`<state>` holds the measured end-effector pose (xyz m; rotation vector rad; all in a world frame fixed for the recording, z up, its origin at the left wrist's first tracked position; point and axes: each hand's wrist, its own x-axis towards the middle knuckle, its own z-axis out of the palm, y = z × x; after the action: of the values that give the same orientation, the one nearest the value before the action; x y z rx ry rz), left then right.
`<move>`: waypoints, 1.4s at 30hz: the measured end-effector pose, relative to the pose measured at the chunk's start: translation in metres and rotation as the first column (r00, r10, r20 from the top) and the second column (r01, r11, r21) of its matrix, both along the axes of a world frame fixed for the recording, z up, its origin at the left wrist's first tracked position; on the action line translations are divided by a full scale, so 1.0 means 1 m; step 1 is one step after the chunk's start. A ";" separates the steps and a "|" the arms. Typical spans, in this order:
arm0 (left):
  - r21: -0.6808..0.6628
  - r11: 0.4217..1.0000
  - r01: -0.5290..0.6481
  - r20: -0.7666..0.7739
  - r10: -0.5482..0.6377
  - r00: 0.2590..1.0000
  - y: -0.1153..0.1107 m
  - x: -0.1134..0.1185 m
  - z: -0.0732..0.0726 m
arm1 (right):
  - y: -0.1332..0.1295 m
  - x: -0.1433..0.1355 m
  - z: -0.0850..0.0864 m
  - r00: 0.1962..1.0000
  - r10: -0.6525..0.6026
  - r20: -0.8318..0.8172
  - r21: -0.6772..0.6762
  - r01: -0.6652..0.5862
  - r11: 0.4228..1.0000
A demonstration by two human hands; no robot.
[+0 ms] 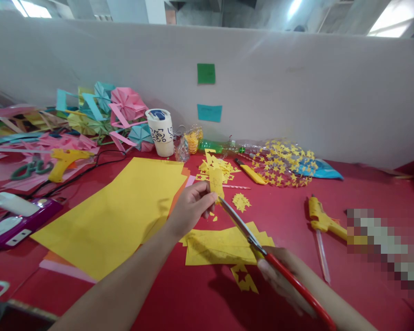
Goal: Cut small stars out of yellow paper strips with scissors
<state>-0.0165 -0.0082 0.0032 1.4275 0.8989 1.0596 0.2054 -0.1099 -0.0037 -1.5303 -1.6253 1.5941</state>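
My left hand (195,204) pinches a small yellow paper strip (216,180) with star outlines drawn on it, holding it upright. Red-handled scissors (239,224) are in my right hand (279,271), their tips touching or very near the strip's lower edge. Beneath the blades lies a stack of yellow strips (207,250). A yellow scrap with a star-shaped hole (251,284) rests below that stack. Small cut stars (241,201) form a pile right of my left hand, and more yellow cut pieces (229,170) are heaped behind it.
Large yellow sheets (124,211) cover the left middle. A yellow glue gun (319,216) lies right, another (64,161) left. Behind are a white cup (160,133), a yellow cutter (251,172), bagged stars (286,161) and folded paper decorations (127,103). A purple power strip (24,223) sits far left.
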 end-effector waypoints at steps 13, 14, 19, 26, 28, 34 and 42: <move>-0.090 0.996 -0.019 0.144 0.032 0.989 -0.008 0.009 -0.007 | -0.002 -0.003 -0.010 0.999 0.048 -0.025 0.155 -0.043 0.987; -0.096 0.995 -0.022 0.155 0.037 0.987 -0.008 0.010 -0.007 | -0.002 -0.004 -0.009 0.998 0.053 -0.041 0.149 -0.046 0.988; -0.114 0.994 -0.002 0.162 0.021 0.987 -0.012 0.014 -0.009 | -0.003 -0.007 -0.007 0.993 0.070 -0.098 0.090 -0.061 0.994; -0.199 0.980 0.002 0.127 0.024 0.992 -0.019 0.017 -0.013 | -0.004 -0.008 -0.008 0.996 0.050 -0.076 0.086 -0.043 0.995; -0.209 0.978 0.009 0.128 0.018 0.992 -0.017 0.016 -0.014 | -0.003 -0.008 -0.006 0.996 0.067 -0.062 0.108 -0.060 0.992; -0.224 0.974 0.027 0.140 0.005 0.990 -0.011 0.011 -0.016 | -0.002 -0.005 0.000 0.993 0.098 -0.065 0.138 -0.088 0.987; -0.216 0.976 0.030 0.120 -0.003 0.993 -0.011 0.012 -0.014 | -0.006 -0.007 -0.012 0.999 -0.004 -0.038 0.068 0.006 0.998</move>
<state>-0.0044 -0.0190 -0.0112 1.1761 0.8859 0.9911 0.1984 -0.1154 -0.0161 -1.4601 -1.6369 1.5395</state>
